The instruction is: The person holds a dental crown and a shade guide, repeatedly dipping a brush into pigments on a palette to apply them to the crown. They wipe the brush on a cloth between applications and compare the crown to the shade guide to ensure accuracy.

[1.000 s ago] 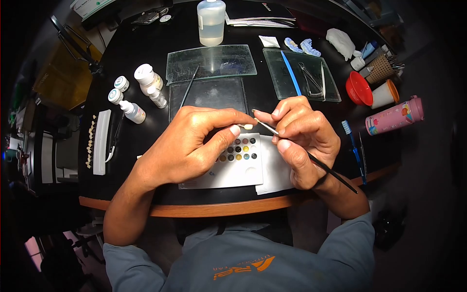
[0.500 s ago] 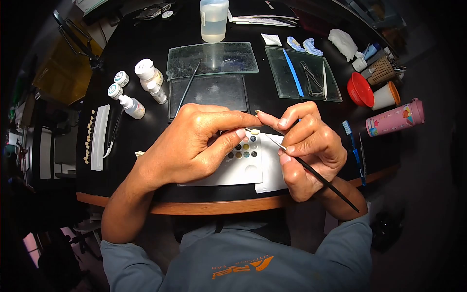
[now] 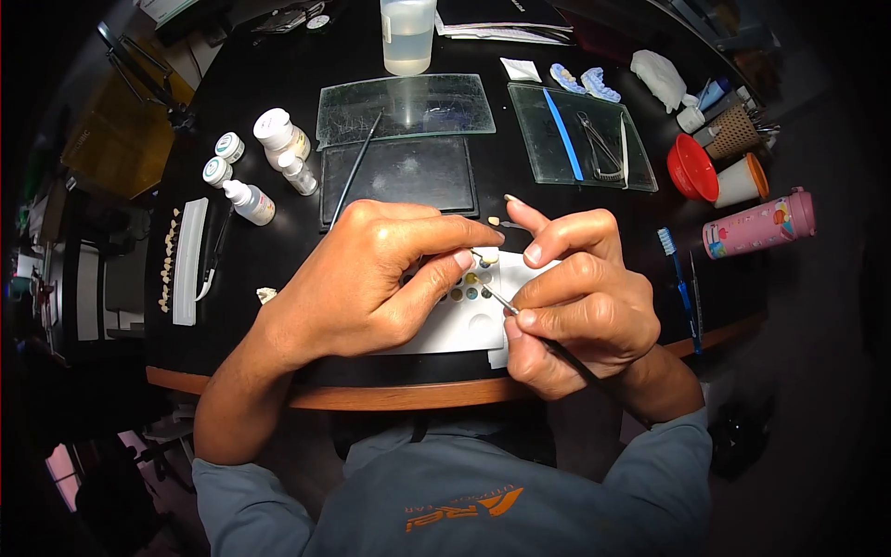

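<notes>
My left hand (image 3: 376, 269) is closed, thumb and index finger pinching a thin holder that bears a small cream tooth crown (image 3: 488, 261). Below it lies a white palette (image 3: 436, 334) with several round wells of coloured paste. In my right hand (image 3: 594, 288) is a fine brush (image 3: 568, 357) with a dark handle and metal ferrule, its tip over the wells just below the crown. The right index finger is raised off the brush. Beyond that finger a tooth-coloured shade tab (image 3: 494, 222) shows, partly covered. White paper (image 3: 520, 269) sits under the right fingers.
Ahead are a dark tile (image 3: 408, 176), a glass plate (image 3: 455, 102) and a water jar (image 3: 407, 42). Bottles (image 3: 249, 202) and a row of tooth tabs (image 3: 169, 260) stand left. Right are a second glass plate (image 3: 534, 139) with tools, a red bowl (image 3: 691, 167), a pink flask (image 3: 756, 225) and a toothbrush (image 3: 680, 278).
My right hand has moved slightly left and down, bringing the brush tip over the palette wells. Its index finger has parted from my left fingertip, uncovering the shade tab.
</notes>
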A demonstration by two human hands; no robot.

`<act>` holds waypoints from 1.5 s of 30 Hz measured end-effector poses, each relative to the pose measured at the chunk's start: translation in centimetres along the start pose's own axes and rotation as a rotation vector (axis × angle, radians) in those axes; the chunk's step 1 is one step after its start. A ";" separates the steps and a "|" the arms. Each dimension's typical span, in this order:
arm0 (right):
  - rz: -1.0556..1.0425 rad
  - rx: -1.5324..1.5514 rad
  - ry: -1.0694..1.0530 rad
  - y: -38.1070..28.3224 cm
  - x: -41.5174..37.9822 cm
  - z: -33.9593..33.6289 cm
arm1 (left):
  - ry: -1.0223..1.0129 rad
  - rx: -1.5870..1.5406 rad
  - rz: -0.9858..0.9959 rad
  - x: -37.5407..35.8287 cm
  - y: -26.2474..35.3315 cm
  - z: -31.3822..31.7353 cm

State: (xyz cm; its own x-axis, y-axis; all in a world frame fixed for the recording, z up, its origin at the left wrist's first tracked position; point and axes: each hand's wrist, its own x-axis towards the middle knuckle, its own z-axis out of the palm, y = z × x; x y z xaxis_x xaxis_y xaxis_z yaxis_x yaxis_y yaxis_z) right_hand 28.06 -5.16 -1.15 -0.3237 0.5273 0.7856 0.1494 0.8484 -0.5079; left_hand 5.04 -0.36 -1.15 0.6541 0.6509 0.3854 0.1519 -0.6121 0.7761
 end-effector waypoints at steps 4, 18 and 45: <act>0.004 0.012 -0.088 -0.5 0.2 -0.2 | -0.009 0.010 0.020 -0.1 -0.1 0.0; 0.038 0.087 -0.038 -0.3 0.3 -0.2 | -0.022 -0.029 -0.020 -0.1 0.1 -0.1; 0.077 0.164 0.043 0.4 -0.3 0.0 | -0.087 0.127 0.106 -0.1 -0.5 -1.0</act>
State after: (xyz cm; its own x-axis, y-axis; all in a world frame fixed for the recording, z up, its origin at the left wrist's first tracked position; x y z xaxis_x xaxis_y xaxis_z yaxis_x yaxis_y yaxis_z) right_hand 28.23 -4.95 -1.63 -0.2763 0.5947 0.7550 0.0167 0.7884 -0.6149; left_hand 4.22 0.33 -1.07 0.7323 0.5416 0.4127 0.1676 -0.7308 0.6617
